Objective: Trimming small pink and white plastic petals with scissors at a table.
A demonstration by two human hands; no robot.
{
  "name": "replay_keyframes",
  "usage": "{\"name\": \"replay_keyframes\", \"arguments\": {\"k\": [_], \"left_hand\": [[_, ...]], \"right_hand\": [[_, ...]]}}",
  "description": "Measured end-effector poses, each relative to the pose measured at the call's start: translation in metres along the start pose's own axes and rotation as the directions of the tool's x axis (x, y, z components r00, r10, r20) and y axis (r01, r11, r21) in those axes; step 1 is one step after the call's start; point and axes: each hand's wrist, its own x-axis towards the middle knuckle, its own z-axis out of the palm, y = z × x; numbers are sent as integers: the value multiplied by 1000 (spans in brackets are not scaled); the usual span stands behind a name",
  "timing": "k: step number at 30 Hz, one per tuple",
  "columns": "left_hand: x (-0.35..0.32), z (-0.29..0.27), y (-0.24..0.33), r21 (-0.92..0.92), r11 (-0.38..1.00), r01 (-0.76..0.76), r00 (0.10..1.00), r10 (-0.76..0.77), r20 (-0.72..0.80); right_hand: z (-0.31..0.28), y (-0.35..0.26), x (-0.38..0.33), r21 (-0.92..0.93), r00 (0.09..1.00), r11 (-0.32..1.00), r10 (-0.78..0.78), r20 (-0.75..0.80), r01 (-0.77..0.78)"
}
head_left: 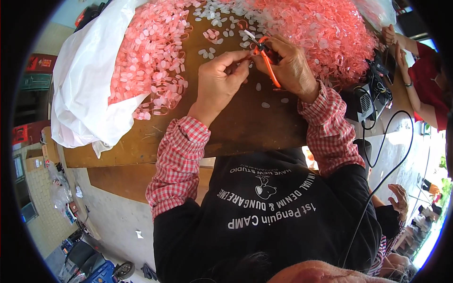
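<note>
My right hand is closed around orange-handled scissors, whose blades point up and to the left over the table. Close beside them, my left hand has its thumb and fingertips pinched together. Whatever it pinches is mostly hidden by the fingers and too small to name. Just beyond the blades lies a small pink plastic loop. A few pink pieces and several loose white oval pieces are scattered ahead of my left hand.
A pink heap of small plastic pieces spills from a white bag on the left. Another heap covers the far right of the brown table. Black cables lie at right, near another person's hands.
</note>
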Motion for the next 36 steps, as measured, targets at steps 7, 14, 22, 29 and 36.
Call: {"name": "replay_keyframes", "arguments": {"k": [7, 14, 22, 29, 36], "left_hand": [[4, 6, 1, 168, 981, -94, 992, 107, -67], [7, -5, 0, 28, 996, -82, 984, 86, -154], [9, -13, -8, -549, 813, 192, 935, -322, -150], [10, -4, -1, -585, 748, 314, 909, -414, -40], [10, -4, 2, -575, 698, 427, 867, -498, 39]], "right_hand": [[11, 11, -1, 158, 996, 986, -39, -76, 50], [-4, 8, -1, 626, 902, 658, 384, 199, -418], [3, 1, -10, -348, 996, 935, -52, 79, 77], [7, -4, -11, -462, 994, 885, 2, 106, 48], [7, -9, -10, -497, 994, 864, -35, 105, 83]]}}
